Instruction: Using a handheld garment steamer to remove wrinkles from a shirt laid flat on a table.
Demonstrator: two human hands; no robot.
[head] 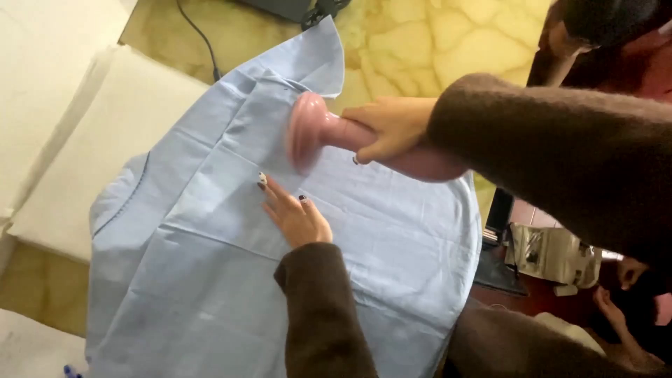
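Note:
A light blue shirt (pixel 210 266) lies spread flat over a board, its collar toward the top. My left hand (pixel 295 213) rests flat on the cloth near the middle, fingers together, pointing up-left. My right hand (pixel 392 126) grips the handle of a pink handheld garment steamer (pixel 315 129), whose round head faces down onto the shirt just above my left hand. Both arms wear dark brown sleeves.
A white cushioned seat (pixel 91 140) lies to the left. A black cable (pixel 199 38) runs over the yellow stone-patterned floor (pixel 434 42) at the top. A crumpled silvery bag (pixel 553 252) and dark furniture stand at the right.

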